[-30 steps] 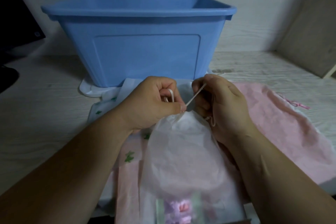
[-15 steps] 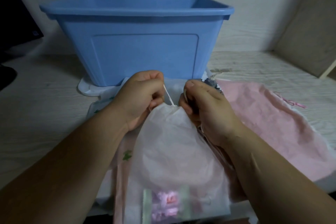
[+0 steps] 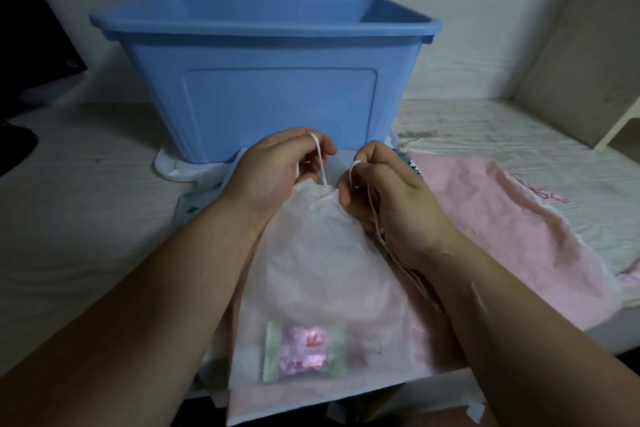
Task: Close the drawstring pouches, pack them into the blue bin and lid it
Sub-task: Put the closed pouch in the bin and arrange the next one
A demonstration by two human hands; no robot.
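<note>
Looking down, my left hand (image 3: pixel 277 173) and right hand (image 3: pixel 388 198) each have their fingers curled round a cord (image 3: pixel 320 166) at the gathered neck of a white pouch (image 3: pixel 318 253). The pouch lies on pink cloth on the counter (image 3: pixel 86 218). A small packet (image 3: pixel 304 352) shows through near its bottom. The blue bin (image 3: pixel 277 97) stands unlidded just behind, and I cannot see its floor. A pink pouch (image 3: pixel 502 218) lies flat at my right.

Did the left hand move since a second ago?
Yes. The left hand slid a little forward, toward the blue bin, and now overlaps its front wall.
</note>
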